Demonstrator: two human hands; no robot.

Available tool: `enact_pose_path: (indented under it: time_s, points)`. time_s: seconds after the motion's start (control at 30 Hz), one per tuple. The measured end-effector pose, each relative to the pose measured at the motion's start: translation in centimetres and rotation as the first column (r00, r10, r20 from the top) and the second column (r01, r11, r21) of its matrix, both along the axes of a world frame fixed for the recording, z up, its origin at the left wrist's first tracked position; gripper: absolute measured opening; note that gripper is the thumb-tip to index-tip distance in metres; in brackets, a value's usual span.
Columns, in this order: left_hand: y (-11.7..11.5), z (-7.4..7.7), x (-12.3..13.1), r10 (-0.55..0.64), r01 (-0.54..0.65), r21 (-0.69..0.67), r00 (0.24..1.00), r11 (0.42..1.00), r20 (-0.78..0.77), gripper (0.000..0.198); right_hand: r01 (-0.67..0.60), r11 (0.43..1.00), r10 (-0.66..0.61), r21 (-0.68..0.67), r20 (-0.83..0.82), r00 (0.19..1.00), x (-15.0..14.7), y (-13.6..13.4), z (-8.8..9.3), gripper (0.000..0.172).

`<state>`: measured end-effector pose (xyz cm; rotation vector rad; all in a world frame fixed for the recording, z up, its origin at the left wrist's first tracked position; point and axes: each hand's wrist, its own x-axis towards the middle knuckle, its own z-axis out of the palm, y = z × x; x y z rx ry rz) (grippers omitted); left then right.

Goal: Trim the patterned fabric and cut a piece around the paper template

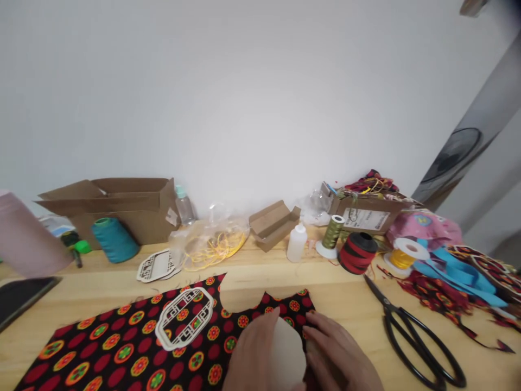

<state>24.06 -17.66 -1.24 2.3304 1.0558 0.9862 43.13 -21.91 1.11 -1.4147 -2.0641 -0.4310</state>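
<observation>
A black fabric with red and orange flower circles [122,347] lies flat on the wooden table [350,304]. My left hand [254,353] and my right hand [337,358] rest on its right end, fingers pressing a pale rounded flat piece [287,353] between them. A rounded shape is cut out of the fabric's top edge just above the hands. A white lattice cut-out [185,316] lies on the fabric to the left of my hands.
Black scissors [411,336] lie to the right. Behind are a red-and-black spool [358,252], gold thread cone [331,233], white bottle [296,243], yellow spool [405,255], teal thread cone [114,239], cardboard boxes [122,206], a plastic bag with yellow cord [211,241] and blue ribbon [456,271].
</observation>
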Motion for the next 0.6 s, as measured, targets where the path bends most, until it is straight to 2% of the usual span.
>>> enact_pose_path:
  time_s: [0.03, 0.1, 0.2, 0.23, 0.3, 0.4, 0.5, 0.6]
  points:
    - [0.4, -0.2, 0.6, 0.011, -0.005, 0.08, 0.997, 0.997, -0.072, 0.071, 0.014, 1.0, -0.015, -0.02, -0.037, 0.999, 0.1, -0.2, -0.1, 0.023]
    - [1.2, -0.1, 0.9, 0.051, -0.028, 0.153, 0.987, 0.988, -0.152, 0.077, 0.028, 0.998, -0.032, -0.049, -0.073, 0.997, 0.3, -0.3, -0.5, 0.023]
    - [1.9, 0.6, -0.2, 0.152, -0.081, 0.267, 0.954, 0.96, -0.257, 0.084, 0.025, 0.998, -0.029, -0.053, -0.066, 0.997, 0.5, -0.2, -1.1, 0.025]
    - [2.0, 0.7, -0.8, 0.168, -0.072, 0.309, 0.941, 0.948, -0.295, 0.088, 0.019, 0.999, -0.022, -0.047, -0.058, 0.998, 0.6, -0.2, -1.2, 0.025]
    - [2.0, 0.9, -1.9, 0.141, 0.017, 0.38, 0.912, 0.925, -0.385, 0.094, 0.009, 1.0, -0.01, -0.03, -0.04, 0.999, 0.6, -0.1, -1.3, 0.025]
    - [1.8, 1.0, -2.4, 0.091, 0.103, 0.381, 0.884, 0.919, -0.459, 0.102, 0.011, 1.0, -0.012, -0.017, -0.018, 1.0, 0.5, 0.0, -1.2, 0.023]
    - [1.5, 1.6, -1.6, 0.08, 0.064, 0.313, 0.901, 0.947, -0.427, 0.104, 0.015, 0.999, -0.016, -0.029, -0.013, 1.0, 0.4, 0.0, -1.1, 0.022]
    - [1.7, 2.8, -1.0, 0.006, 0.075, 0.185, 0.915, 0.98, -0.404, 0.097, 0.013, 1.0, -0.014, -0.015, -0.016, 1.0, 0.4, 0.0, -1.3, 0.022]
